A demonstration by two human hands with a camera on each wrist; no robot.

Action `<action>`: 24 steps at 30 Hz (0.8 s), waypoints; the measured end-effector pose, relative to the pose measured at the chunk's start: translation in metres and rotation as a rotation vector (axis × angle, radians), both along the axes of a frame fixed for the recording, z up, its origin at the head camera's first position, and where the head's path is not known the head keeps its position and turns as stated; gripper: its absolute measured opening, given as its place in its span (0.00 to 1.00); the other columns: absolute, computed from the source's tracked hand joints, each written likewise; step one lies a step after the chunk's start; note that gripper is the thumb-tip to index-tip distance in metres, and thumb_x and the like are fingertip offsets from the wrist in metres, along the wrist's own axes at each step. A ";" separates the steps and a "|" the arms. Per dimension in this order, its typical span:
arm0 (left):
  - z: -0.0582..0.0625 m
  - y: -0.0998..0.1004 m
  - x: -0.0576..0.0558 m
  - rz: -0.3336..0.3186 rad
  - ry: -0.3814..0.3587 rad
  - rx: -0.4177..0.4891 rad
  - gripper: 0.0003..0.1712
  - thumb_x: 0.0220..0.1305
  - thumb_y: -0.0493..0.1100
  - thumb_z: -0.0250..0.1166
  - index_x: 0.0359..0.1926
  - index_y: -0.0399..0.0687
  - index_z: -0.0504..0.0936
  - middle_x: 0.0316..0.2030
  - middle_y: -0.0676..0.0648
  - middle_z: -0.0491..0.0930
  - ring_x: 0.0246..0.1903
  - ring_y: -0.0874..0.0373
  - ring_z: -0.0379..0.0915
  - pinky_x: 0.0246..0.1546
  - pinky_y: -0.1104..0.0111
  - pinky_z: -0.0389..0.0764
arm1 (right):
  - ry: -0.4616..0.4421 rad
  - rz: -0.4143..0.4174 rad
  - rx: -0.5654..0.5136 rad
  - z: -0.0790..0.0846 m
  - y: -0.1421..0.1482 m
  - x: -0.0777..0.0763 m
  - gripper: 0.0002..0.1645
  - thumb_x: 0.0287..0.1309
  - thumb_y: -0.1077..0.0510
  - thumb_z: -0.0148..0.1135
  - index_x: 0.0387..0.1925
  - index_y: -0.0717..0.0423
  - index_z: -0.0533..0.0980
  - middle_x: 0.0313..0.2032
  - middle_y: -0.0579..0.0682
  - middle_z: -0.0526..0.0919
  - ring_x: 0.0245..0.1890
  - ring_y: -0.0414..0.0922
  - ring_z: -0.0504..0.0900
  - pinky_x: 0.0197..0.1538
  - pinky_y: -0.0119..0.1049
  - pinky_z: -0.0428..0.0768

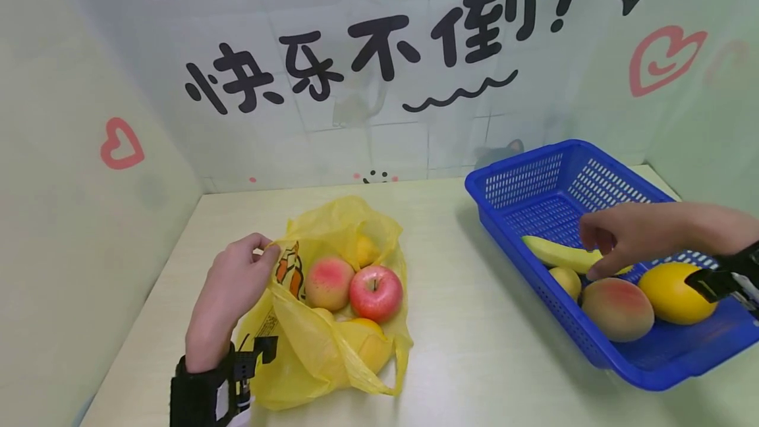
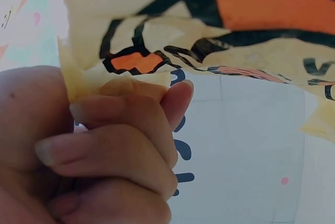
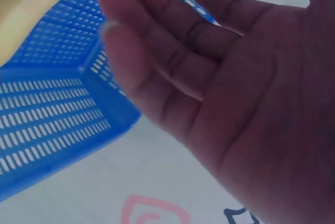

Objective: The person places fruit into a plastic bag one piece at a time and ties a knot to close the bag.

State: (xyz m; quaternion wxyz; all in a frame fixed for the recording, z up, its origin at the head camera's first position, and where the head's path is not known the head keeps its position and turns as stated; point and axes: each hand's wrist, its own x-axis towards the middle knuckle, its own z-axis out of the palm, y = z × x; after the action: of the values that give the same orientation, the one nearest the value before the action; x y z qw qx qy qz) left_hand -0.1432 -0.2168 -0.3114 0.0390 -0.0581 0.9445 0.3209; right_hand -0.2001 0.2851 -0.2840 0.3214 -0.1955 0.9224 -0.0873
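Note:
My left hand pinches the rim of a yellow plastic bag between thumb and fingers; the left wrist view shows this grip closely. Inside the bag's mouth lie a peach, a red apple and a small yellow fruit. More yellow fruit shows dimly through the plastic. Over the blue basket hovers my right hand, fingers loosely bent with nothing in them. Just below it are a banana, a peach, a small yellowish fruit and a large yellow fruit.
A pale table carries the bag on the left and the basket on the right, with a gap between them. Printed white sheeting walls in the back and both sides. The basket's far corner stands close to the back wall.

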 end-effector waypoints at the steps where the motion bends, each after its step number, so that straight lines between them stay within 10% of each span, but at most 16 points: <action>1: 0.000 0.000 0.000 0.001 0.000 0.000 0.20 0.75 0.47 0.48 0.52 0.36 0.77 0.42 0.37 0.81 0.31 0.52 0.75 0.30 0.69 0.73 | -0.030 -0.004 0.010 -0.002 0.002 0.001 0.30 0.53 0.40 0.71 0.48 0.55 0.74 0.37 0.46 0.76 0.37 0.42 0.73 0.36 0.33 0.76; 11: -0.001 -0.001 0.000 -0.002 -0.005 -0.002 0.21 0.75 0.48 0.48 0.52 0.37 0.77 0.41 0.38 0.81 0.33 0.51 0.75 0.30 0.68 0.73 | -0.224 -0.052 0.156 -0.022 -0.003 0.004 0.35 0.46 0.37 0.74 0.51 0.48 0.72 0.47 0.54 0.76 0.43 0.51 0.75 0.44 0.58 0.79; 24: -0.001 -0.001 0.001 0.009 -0.007 0.001 0.20 0.75 0.48 0.49 0.51 0.37 0.77 0.40 0.39 0.81 0.32 0.52 0.75 0.30 0.68 0.72 | -0.303 -0.222 0.153 -0.049 -0.009 0.007 0.38 0.44 0.50 0.78 0.57 0.49 0.70 0.42 0.56 0.72 0.37 0.52 0.76 0.38 0.49 0.80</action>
State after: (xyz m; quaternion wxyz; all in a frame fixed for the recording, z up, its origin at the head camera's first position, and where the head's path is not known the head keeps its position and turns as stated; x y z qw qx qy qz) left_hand -0.1426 -0.2180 -0.3124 0.0409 -0.0634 0.9440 0.3212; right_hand -0.1932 0.2760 -0.3329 0.4586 -0.0521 0.8834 -0.0803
